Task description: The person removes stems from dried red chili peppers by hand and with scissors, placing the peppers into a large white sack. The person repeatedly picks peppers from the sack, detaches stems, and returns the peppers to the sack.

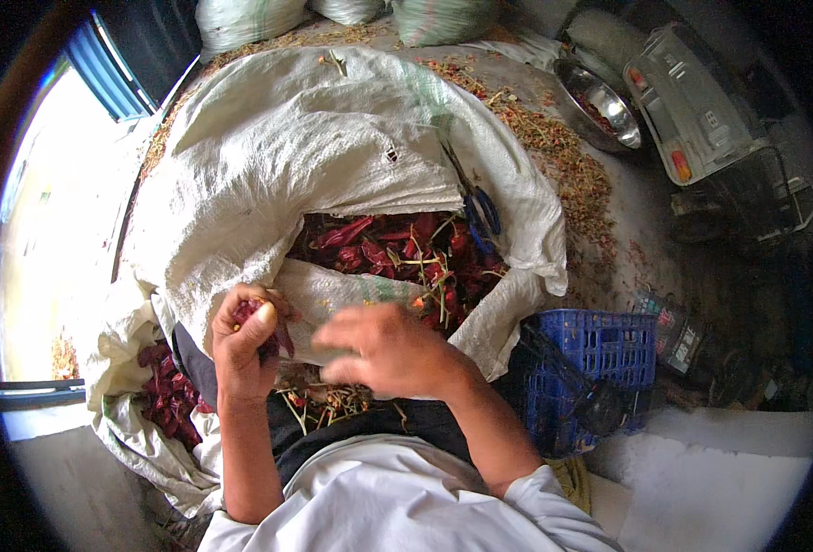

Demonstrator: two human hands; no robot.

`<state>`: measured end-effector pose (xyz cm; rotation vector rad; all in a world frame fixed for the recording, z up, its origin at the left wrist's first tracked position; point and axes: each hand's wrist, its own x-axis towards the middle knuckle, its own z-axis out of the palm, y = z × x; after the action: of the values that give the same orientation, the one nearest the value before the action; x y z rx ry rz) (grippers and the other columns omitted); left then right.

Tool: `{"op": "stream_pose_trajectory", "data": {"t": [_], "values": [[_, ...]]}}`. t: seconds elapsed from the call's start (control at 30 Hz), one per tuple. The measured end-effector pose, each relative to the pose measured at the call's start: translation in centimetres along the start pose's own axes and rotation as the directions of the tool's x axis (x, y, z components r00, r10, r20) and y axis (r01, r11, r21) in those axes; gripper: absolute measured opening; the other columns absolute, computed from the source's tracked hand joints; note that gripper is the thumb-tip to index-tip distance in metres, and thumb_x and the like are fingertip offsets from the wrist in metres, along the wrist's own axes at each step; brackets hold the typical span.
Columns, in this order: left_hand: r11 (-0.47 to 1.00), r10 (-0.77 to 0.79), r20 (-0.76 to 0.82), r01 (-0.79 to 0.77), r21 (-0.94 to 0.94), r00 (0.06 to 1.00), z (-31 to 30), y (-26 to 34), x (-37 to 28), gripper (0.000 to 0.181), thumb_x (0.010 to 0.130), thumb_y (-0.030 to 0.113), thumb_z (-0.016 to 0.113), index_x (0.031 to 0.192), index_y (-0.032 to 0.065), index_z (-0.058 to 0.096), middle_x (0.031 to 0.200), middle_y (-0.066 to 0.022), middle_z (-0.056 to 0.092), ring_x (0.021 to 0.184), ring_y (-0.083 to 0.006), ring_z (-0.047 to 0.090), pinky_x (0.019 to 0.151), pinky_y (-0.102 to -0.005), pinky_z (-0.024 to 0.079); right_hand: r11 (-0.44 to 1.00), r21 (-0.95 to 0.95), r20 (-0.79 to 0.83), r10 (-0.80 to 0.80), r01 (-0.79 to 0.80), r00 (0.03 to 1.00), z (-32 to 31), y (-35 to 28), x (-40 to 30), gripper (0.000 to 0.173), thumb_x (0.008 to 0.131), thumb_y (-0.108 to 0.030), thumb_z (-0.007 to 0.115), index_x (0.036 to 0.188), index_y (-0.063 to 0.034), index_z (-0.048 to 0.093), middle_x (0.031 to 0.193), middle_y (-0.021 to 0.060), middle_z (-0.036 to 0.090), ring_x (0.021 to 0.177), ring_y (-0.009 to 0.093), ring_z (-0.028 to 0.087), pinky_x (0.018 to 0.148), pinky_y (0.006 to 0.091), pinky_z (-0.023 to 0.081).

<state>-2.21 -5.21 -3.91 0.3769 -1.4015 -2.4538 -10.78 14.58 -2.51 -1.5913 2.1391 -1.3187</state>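
Dried red chili peppers are gripped in my left hand (247, 338), with the thumb on top and dark red pods showing below the fingers. To its right, my right hand (385, 348) is blurred, its fingers apart, with nothing visible in them. Before me lies a large white woven sack (254, 165) whose opening shows many dried red chili peppers (379, 252) with pale stems. Scissors with blue handles (482, 217) rest at the right side of the opening. Stems and bits (330, 400) lie on my lap.
At left, another woven sack (113, 352) holds red chilies (168, 400). A blue plastic crate (586, 331) stands at right. Stem litter (572, 172) covers part of the floor. Beyond are a steel bowl (610, 103), a clear plastic bin (710, 103) and filled sacks (247, 21).
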Motion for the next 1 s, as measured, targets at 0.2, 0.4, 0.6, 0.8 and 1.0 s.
{"op": "stream_pose_trajectory", "data": {"t": [0.2, 0.4, 0.6, 0.8, 1.0], "values": [[0.994, -0.047, -0.011, 0.048, 0.098, 0.999, 1.6, 1.1, 0.2, 0.013, 0.085, 0.005, 0.068, 0.097, 0.0009, 0.063, 0.084, -0.0094, 0.065, 0.063, -0.017, 0.061, 0.056, -0.0288, 0.05, 0.68, -0.627, -0.289, 0.249, -0.38, 0.924, -1.5, 4.8, 5.4, 0.009, 0.085, -0.007, 0.06, 0.092, -0.0043, 0.064, 0.09, 0.0152, 0.063, 0.075, 0.035, 0.07, 0.062, 0.0434, 0.057], [0.969, -0.091, -0.078, 0.106, 0.225, 0.993, 0.7, -0.1, -0.3, 0.017, 0.082, 0.01, 0.075, 0.094, 0.0027, 0.065, 0.075, -0.0053, 0.064, 0.058, -0.01, 0.057, 0.05, -0.0233, 0.041, 0.742, -0.529, -0.359, 0.244, -0.412, 0.901, -1.3, 1.6, 3.1, 0.01, 0.084, -0.012, 0.067, 0.085, -0.0061, 0.06, 0.076, 0.0099, 0.058, 0.069, 0.031, 0.068, 0.056, 0.0408, 0.054], [0.956, -0.102, -0.073, 0.118, 0.268, 0.992, 3.0, -0.2, -0.7, 0.041, 0.079, 0.019, 0.081, 0.114, 0.0013, 0.068, 0.08, 0.0, 0.065, 0.061, -0.0075, 0.055, 0.055, -0.0225, 0.045, 0.916, -0.278, -0.543, 0.098, -0.289, 0.834, 3.1, -1.0, 0.8, 0.013, 0.085, -0.014, 0.066, 0.096, -0.0097, 0.06, 0.087, 0.0084, 0.061, 0.071, 0.029, 0.066, 0.059, 0.0415, 0.054], [0.954, -0.065, -0.094, 0.089, 0.285, 0.993, 3.0, 0.2, -1.4, 0.034, 0.081, 0.015, 0.078, 0.111, -0.0001, 0.069, 0.084, 0.0004, 0.064, 0.062, -0.0064, 0.053, 0.055, -0.0218, 0.043, 0.874, -0.419, -0.352, 0.094, -0.246, 0.931, 4.2, -1.7, -0.1, 0.011, 0.081, -0.013, 0.07, 0.089, -0.0113, 0.062, 0.083, 0.0058, 0.062, 0.068, 0.026, 0.066, 0.057, 0.0388, 0.054], [0.896, -0.064, -0.038, 0.075, 0.439, 0.997, 2.0, 1.1, -2.3, 0.018, 0.085, 0.0, 0.068, 0.103, -0.0004, 0.071, 0.083, -0.0003, 0.064, 0.063, -0.0058, 0.053, 0.056, -0.0221, 0.041, 0.979, -0.064, -0.49, 0.137, -0.193, 0.861, 3.0, -3.2, 0.1, 0.025, 0.083, -0.024, 0.078, 0.095, -0.0065, 0.064, 0.088, 0.0102, 0.066, 0.074, 0.029, 0.067, 0.063, 0.0382, 0.054]]}}
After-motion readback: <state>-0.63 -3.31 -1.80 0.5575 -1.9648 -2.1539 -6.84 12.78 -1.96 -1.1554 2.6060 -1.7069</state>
